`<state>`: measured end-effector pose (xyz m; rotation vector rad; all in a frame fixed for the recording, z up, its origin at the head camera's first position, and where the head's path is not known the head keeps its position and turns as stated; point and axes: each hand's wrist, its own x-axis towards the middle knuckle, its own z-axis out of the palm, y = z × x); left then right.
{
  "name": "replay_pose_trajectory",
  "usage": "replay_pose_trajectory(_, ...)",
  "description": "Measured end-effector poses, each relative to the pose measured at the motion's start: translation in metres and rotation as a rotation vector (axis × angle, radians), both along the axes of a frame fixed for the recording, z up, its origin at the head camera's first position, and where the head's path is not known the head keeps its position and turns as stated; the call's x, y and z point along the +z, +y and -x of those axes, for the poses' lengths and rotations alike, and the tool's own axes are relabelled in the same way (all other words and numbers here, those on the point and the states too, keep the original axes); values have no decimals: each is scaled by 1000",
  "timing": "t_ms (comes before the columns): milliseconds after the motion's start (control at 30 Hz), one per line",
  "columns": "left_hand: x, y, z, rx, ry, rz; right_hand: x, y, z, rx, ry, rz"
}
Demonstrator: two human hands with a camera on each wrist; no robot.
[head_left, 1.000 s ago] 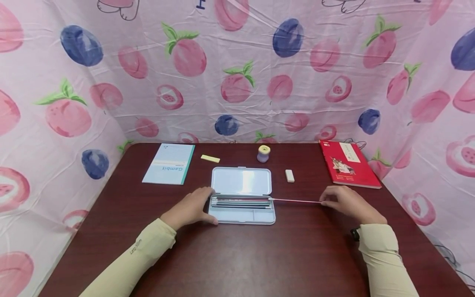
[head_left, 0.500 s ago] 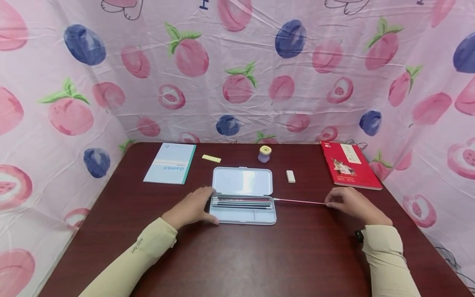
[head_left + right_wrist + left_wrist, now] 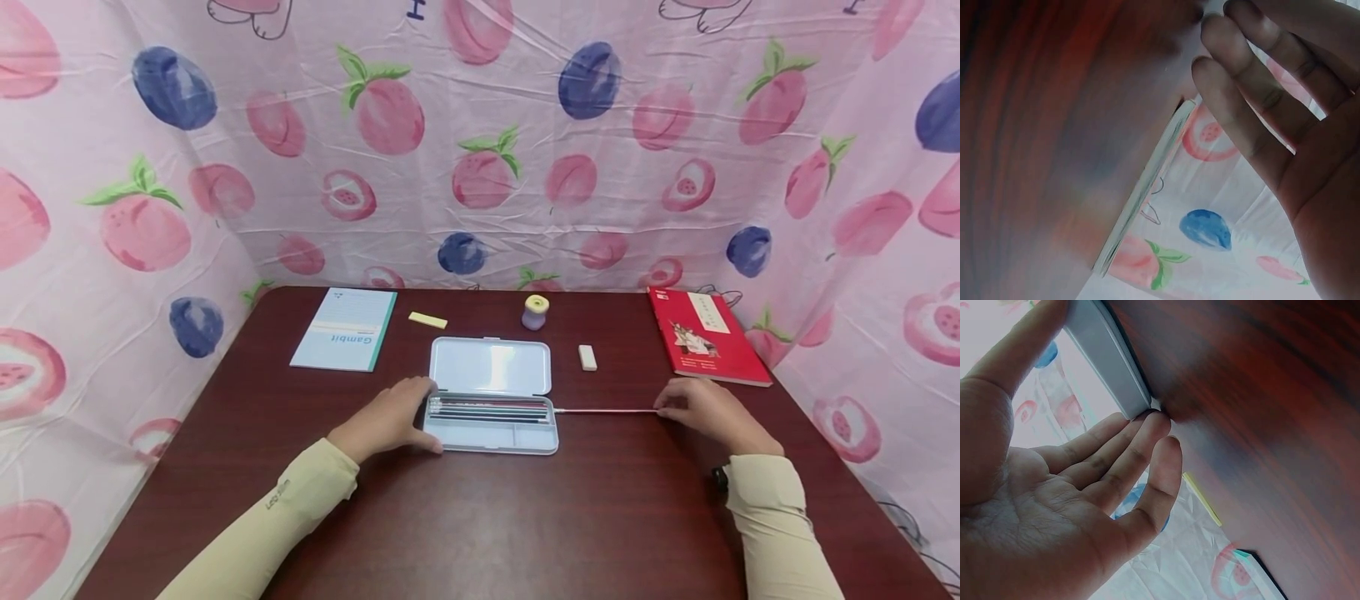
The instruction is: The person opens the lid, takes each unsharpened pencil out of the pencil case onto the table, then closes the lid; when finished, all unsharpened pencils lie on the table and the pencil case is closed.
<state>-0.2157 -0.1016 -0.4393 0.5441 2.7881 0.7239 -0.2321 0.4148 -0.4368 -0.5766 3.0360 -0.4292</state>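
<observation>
An opened light-blue pencil case [image 3: 468, 435] lies on the dark wooden table, with several pencils [image 3: 487, 410] side by side in its rear compartment. My left hand [image 3: 386, 419] holds the case's left end, thumb along the front side and fingertips at the back corner. In the left wrist view the case's side wall [image 3: 1107, 362] rises between thumb and fingers. To the right, my right hand [image 3: 708, 411] pinches the far end of a thin pinkish pencil [image 3: 607, 411]. Its pale left tip is right by the case's right wall. The right wrist view does not show this pencil.
Behind the case are a yellow strip [image 3: 427, 320], a yellow-and-purple pencil sharpener [image 3: 535, 313] and a white eraser [image 3: 587, 357]. A pale notebook [image 3: 341, 329] lies back left, a red book [image 3: 708, 337] back right. Printed fabric [image 3: 525, 100] hangs around the table.
My right hand first moved slightly right with the pencil, then slightly back left. The pencil's pale tip has swung toward me, so it lies straighter. My left hand stays on the case.
</observation>
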Motion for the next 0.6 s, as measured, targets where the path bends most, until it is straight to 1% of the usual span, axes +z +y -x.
replay_pose_trajectory(267,0,0,1,3,-3,1,0,-4,1,-26,19,-29)
replay_pose_trajectory(600,-2,0,2,10,-11,-1,-1,-4,2,-32,-4,-23)
